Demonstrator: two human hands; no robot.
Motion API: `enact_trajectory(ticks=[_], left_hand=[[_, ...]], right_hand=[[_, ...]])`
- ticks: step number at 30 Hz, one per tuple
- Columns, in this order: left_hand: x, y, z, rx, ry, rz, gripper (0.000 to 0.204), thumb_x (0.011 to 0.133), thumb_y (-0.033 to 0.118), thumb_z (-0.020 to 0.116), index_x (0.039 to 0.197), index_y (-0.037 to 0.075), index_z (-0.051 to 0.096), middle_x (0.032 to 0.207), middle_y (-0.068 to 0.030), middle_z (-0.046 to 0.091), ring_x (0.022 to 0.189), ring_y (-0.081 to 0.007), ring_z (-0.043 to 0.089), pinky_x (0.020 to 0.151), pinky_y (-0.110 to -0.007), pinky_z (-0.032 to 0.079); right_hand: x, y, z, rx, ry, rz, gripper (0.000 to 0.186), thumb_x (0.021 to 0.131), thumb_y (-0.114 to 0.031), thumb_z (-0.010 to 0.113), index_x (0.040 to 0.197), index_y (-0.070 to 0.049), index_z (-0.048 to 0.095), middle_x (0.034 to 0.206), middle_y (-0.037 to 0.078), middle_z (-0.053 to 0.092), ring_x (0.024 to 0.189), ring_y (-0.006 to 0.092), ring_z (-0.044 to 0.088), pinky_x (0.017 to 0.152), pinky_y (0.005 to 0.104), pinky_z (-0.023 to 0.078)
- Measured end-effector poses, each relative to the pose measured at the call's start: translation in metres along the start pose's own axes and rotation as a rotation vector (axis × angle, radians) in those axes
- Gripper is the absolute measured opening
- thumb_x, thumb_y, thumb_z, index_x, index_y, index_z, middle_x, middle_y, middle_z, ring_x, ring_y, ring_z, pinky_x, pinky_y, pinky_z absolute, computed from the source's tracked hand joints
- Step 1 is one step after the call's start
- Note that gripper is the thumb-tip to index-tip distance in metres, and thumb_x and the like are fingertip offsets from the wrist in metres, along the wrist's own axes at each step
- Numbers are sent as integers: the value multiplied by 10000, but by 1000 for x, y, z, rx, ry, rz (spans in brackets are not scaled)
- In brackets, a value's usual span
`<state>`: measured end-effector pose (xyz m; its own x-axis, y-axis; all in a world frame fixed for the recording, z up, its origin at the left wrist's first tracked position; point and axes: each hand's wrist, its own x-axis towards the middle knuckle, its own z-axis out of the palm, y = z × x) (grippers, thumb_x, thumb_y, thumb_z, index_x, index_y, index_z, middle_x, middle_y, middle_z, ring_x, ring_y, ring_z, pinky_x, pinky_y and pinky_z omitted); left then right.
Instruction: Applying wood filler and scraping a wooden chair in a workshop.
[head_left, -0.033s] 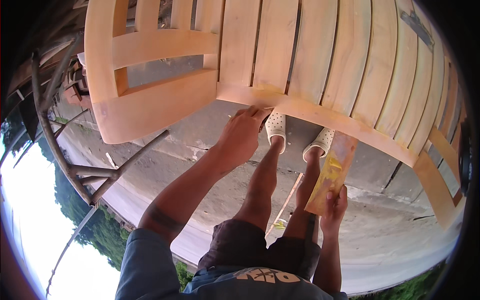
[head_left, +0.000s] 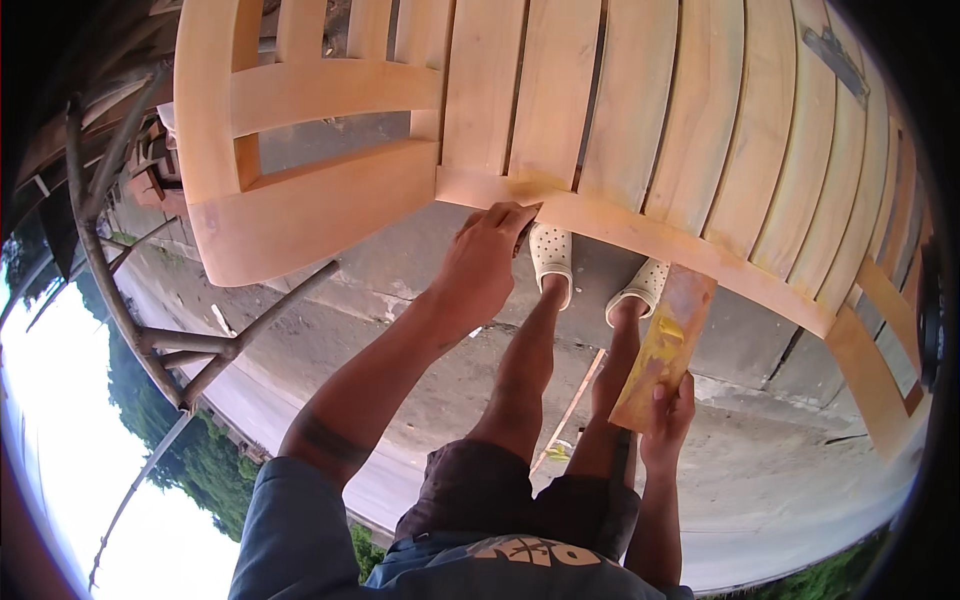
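A pale wooden slatted bench [head_left: 620,110] fills the upper part of the view. At the front rail [head_left: 600,214] of its seat, my left hand [head_left: 478,262] is closed in a pinch on a small, thin, brown-edged piece [head_left: 535,211]. The tip of that piece is against or very near the rail; most of it is hidden by my fingers. Lower right, my right hand [head_left: 668,420] grips the bottom end of a flat wooden board [head_left: 655,350]. Yellow paste is smeared over the board's face, and its top end reaches up near the rail.
The bench's slatted armrest [head_left: 320,205] stands at the left. A dark tool [head_left: 835,62] lies on the seat slats at the far right. A frame of bare branches [head_left: 185,340] rises at the left. My feet in white clogs [head_left: 552,262] stand on concrete below the rail.
My left hand has shifted slightly left along the rail, with the thin piece still pinched. My right hand and the board have barely moved.
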<state>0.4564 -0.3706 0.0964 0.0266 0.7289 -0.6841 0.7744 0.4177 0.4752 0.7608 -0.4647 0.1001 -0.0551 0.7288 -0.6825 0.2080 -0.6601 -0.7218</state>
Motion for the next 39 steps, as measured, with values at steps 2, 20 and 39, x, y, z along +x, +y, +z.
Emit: enact_trajectory(ticks=[2,20,39], left_hand=[[4,-9,-8,-129,279,-36,608,732,-190,438,1300,18,497,1280,-162,529,1193,-363,486,1002,-421,405],[-22,-22,-1,-246,377,0,604,709,-188,394,1283,-19,475,1234,-237,517,1142,-422,492,971,-454,413],[18,-27,29,-76,781,-223,595,711,-179,487,1291,-78,398,1266,-246,438,1177,-454,419,1010,-510,348]], right_hand=[[4,-7,8,42,-7,-21,260,974,-187,492,1128,22,480,977,84,555,910,137,511,816,278,423],[27,-40,28,59,-57,-88,296,975,-241,506,1145,-1,472,988,39,531,900,92,479,800,241,405],[64,-81,51,0,-231,-46,335,966,-204,505,1211,19,458,1062,58,558,961,101,512,853,243,412]])
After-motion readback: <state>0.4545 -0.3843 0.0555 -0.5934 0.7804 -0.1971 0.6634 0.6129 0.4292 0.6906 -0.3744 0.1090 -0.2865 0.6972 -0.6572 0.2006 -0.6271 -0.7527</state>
